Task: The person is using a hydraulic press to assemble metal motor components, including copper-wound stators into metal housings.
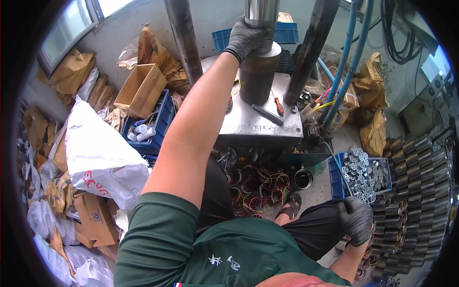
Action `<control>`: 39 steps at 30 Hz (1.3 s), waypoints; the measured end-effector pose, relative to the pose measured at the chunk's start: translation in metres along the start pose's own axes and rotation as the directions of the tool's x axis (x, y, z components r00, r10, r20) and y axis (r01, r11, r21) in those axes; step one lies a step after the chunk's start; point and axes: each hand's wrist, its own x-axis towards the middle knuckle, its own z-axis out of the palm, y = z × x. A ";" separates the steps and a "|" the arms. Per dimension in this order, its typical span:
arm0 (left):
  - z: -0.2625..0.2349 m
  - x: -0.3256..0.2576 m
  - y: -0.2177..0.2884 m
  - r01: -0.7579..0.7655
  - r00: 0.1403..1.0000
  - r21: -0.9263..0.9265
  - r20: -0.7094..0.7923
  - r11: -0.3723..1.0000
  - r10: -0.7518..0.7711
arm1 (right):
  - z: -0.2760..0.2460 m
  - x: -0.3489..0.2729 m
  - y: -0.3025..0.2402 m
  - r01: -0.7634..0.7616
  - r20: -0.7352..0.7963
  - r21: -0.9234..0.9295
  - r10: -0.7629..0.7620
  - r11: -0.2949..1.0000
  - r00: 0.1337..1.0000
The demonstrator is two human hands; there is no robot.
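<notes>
white sack [103, 150] (red-marked), wooden box [139, 90]

Colours: we log dark grey gloves on the left hand [249, 38] and right hand [357, 221]. We note a bright silver cylinder [261, 12], deep green shirt [229, 245] with white marks, black trousers [313, 228], orange-red screwdriver handle [278, 106], blue crate [336, 179], blue hoses [366, 21] (slightly paler), and white sack [100, 148], patterned with red markings.
</notes>
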 end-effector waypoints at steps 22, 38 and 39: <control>0.006 0.009 0.012 0.509 0.779 -0.806 0.581 -0.302 -0.237 | 0.001 -0.003 0.001 -0.049 -0.028 0.063 0.051 0.997 0.998; 0.006 0.001 -0.005 0.041 0.995 -0.126 0.096 0.991 -0.029 | -0.063 0.156 0.029 0.282 -0.633 -0.147 -0.309 0.948 0.710; 0.006 0.000 -0.004 0.045 0.997 -0.158 0.067 0.986 -0.035 | -0.072 0.181 0.032 0.282 -0.645 -0.110 -0.284 0.953 0.710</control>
